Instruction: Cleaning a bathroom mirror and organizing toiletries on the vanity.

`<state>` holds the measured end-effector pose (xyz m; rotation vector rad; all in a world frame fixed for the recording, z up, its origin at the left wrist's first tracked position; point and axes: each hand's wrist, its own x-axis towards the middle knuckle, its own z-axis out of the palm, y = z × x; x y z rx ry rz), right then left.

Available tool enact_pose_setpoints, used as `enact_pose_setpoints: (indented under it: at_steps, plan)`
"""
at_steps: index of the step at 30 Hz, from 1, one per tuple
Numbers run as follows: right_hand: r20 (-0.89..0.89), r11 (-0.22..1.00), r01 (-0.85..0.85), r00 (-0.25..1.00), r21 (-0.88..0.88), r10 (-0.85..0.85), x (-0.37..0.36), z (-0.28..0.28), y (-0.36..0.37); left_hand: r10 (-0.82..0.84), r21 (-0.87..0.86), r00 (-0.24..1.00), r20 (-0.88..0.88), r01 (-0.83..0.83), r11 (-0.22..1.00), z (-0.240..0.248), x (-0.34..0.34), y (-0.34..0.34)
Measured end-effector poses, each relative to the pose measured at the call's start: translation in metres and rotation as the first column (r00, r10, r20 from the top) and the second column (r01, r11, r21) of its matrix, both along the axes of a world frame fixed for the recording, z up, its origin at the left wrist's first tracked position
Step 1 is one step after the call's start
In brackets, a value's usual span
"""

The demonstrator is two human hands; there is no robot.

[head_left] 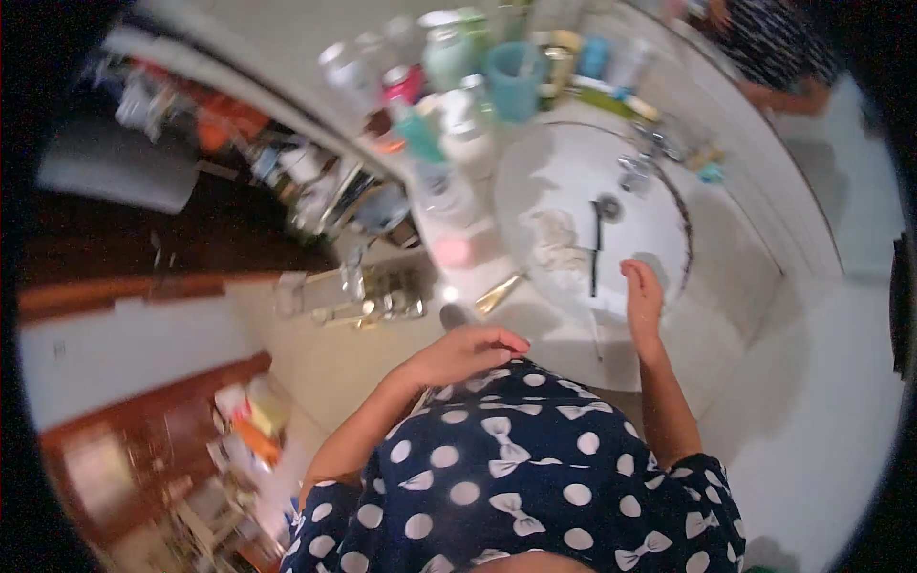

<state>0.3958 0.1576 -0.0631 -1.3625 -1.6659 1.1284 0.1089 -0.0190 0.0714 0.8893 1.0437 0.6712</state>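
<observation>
My left hand (475,350) hovers in front of my dress by the counter's near edge, fingers extended and slightly bent, nothing seen in it. Over the near right part of the white sink (659,224), my right hand (645,294) points away from me with straight fingers and holds nothing visible. Between that hand and a crumpled whitish cloth-like heap (557,239) lies a long thin black stick (597,250) in the basin, reaching towards the drain (607,208). A gold tube (500,293) rests on the counter, beyond my left hand. The picture is somewhat blurred.
Pump bottles (463,134) and a teal cup (516,81) crowd the counter's back left. A pink block (454,251) sits left of the sink. The metal faucet (659,143) stands behind the basin, below a mirror (812,143). A cluttered shelf (315,191) is at left.
</observation>
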Motion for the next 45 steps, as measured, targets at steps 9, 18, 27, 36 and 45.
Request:
enact_pose_setpoints:
  at_steps: [9, 18, 27, 36, 45]
  plan:
    - [0.239, 0.982, -0.166, 0.961, 0.094, 0.139, 0.015, 0.049, -0.010, 0.760, -0.293, 0.573, -0.306, -0.816, 0.498, -0.126, -0.031, -0.134]
    - [0.178, 0.906, -0.004, 0.981, 0.424, -0.079, -0.030, 0.085, -0.096, 0.472, -0.485, 0.645, -0.602, -0.764, 0.426, -0.217, -0.132, -0.331]
    - [0.101, 0.896, -0.277, 0.961, 0.347, 0.258, -0.166, 0.099, -0.172, 0.686, -0.310, 0.419, -0.595, -0.907, 0.285, -0.201, -0.226, -0.379]
    - [-0.007, 0.837, -0.526, 0.846, 0.148, 0.533, -0.256, 0.106, -0.170, 0.695, -0.291, 0.426, -0.580, -0.905, 0.312, -0.196, -0.221, -0.378]
    - [0.005, 0.588, -0.790, 0.596, -0.173, 0.803, -0.302, 0.023, -0.189, 0.601, -0.281, 0.483, -0.637, -0.871, 0.403, -0.177, -0.208, -0.375]
